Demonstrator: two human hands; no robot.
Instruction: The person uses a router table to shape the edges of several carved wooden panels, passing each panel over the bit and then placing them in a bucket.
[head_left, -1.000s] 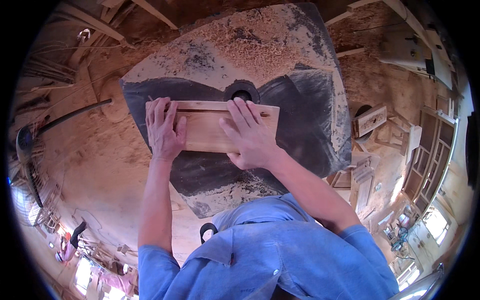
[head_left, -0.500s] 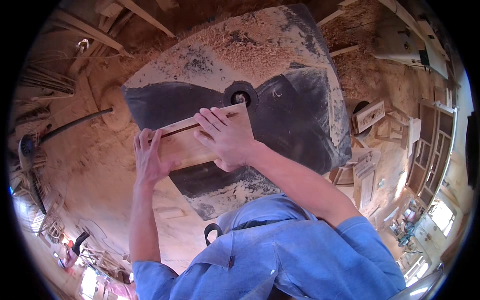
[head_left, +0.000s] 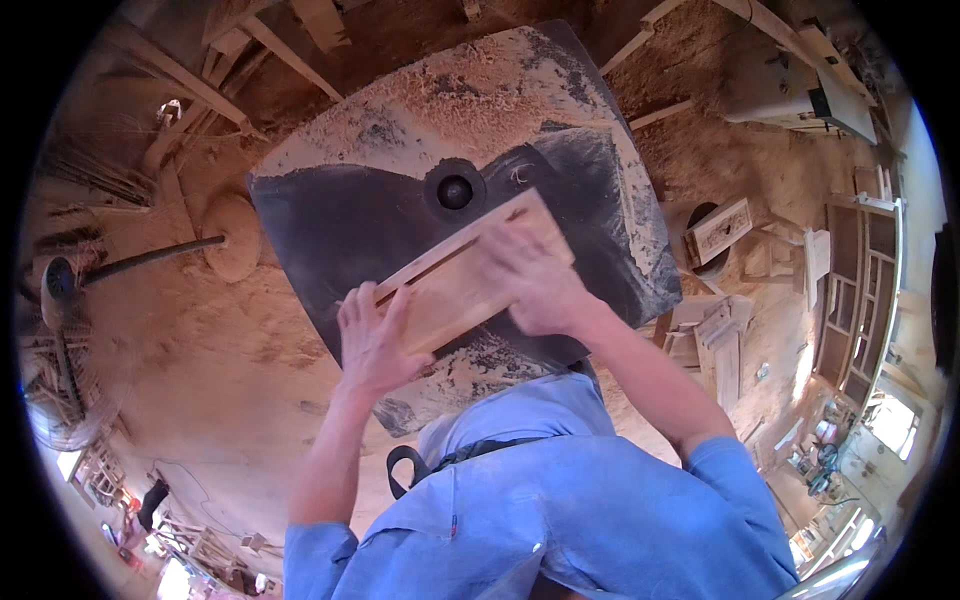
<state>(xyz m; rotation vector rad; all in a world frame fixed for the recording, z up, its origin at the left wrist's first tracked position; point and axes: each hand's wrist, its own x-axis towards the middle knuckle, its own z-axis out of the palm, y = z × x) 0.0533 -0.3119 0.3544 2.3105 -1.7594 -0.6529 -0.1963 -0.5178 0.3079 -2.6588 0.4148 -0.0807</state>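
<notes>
A pale wooden board point(head_left: 462, 306) with a long dark slot near its far edge is slanted over a dark machine table point(head_left: 330, 225). My left hand point(head_left: 376, 345) grips its left end, fingers over the far edge and thumb at the near side. On the right part of the board lies my right hand point(head_left: 535, 280), slightly blurred, with its fingers stretched across the top face and the heel near the close edge. Just beyond the board, apart from it, a round spindle point(head_left: 455, 191) sits in a ring-shaped opening in the table.
Wood shavings point(head_left: 455, 85) cover the far part of the table. A standing fan point(head_left: 60, 280) is at the left. To the right are a carved wooden piece point(head_left: 720, 234), wooden stools point(head_left: 708, 335) and a shelf frame point(head_left: 860, 290). Timber lengths point(head_left: 290, 55) lie at the far left.
Both hands have moved right and the board with them, its right end now beyond the spindle opening. The board has come away from the opening's rim, and its slant is steeper.
</notes>
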